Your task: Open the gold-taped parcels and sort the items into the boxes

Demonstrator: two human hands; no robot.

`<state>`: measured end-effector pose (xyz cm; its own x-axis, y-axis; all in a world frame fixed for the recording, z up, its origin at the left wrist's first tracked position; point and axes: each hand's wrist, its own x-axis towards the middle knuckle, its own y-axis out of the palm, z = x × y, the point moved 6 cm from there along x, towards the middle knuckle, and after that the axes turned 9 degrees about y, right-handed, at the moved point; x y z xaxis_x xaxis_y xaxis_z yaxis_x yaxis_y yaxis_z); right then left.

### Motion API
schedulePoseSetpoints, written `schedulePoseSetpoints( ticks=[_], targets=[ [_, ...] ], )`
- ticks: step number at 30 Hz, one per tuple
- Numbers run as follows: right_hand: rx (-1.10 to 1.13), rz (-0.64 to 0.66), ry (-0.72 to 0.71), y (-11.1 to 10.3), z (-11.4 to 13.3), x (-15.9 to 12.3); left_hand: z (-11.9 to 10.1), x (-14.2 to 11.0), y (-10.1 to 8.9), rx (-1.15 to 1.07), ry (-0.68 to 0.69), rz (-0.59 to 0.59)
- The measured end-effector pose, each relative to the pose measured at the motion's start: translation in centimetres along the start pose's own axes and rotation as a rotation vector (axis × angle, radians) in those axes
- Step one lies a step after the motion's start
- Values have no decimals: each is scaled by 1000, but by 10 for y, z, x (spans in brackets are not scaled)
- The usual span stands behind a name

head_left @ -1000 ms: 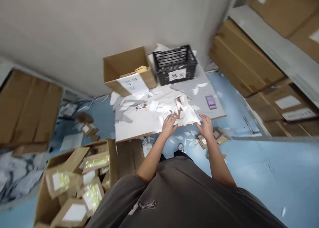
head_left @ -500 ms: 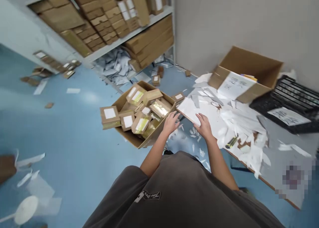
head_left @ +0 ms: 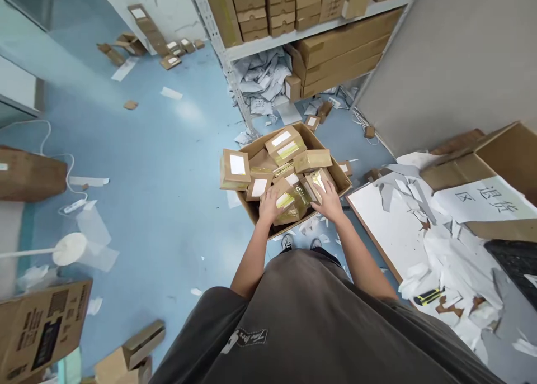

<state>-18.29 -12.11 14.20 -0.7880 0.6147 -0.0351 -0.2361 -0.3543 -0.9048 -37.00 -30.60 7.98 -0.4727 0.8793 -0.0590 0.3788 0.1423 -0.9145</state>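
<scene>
A reach into the large carton [head_left: 312, 140] appeared to be the step in hand. There, a labelled box [head_left: 286, 199] was touched by the left hand [head_left: 269, 206] and a taped box [head_left: 315, 183] by the right hand [head_left: 329, 204]. The fingers were loosely bent; whether anything was gripped could not be told. A secure hold seemed called for. Half a second earlier, the right hand was held near the bench [head_left: 380, 219].

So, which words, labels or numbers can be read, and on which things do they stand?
"退货区": paper sheet on the right-hand open box.
"Time", rest unclear: patch on the shirt.
Too small or blurred: printing on the lower-left carton; white labels on the small boxes.
</scene>
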Motion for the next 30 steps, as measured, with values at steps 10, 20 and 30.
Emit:
schedulePoseSetpoints(
  ticks=[10, 20, 30],
  targets=[
    [-53, 457, -269, 137, 19, 61, 14, -15, 127, -128, -326, 101],
    [-196, 524, -365, 209, 14, 93, 29, 0, 159, -122, -464, -31],
    [-265, 466, -432, 211, 6, 90, 38, -7, 149, -141, -372, -92]
  ],
)
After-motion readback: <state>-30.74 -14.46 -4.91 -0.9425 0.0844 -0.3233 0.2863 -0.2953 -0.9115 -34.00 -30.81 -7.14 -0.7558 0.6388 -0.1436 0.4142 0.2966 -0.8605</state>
